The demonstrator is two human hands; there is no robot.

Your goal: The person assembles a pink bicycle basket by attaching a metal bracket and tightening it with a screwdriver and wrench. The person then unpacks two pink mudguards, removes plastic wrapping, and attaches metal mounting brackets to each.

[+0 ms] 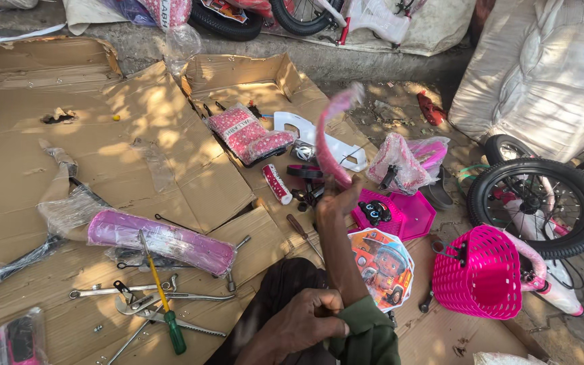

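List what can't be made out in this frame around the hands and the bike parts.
- Pink curved guard, head view: motion-blurred; its top end is smeared.
- Right hand: seen from behind, so its grip on the guard is hidden.
- Left hand: curled on the knee; whether it holds anything is unclear.
- Bike wheel: the frame's right edge cuts off the bike.
- Long pink part: plastic wrap obscures its shape.
- Small bolts: too small to identify.

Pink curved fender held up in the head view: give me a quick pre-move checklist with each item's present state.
1. Pink fender gripped by right hand: ok, raised above the cardboard.
2. Left hand free: ok, resting on the right sleeve, holding nothing.
3. Fender unwrapped: cannot tell, blurred.
4. Tools within reach: ok, green-handled screwdriver and wrenches lie left.
5. Pink basket clear of the fender: ok.
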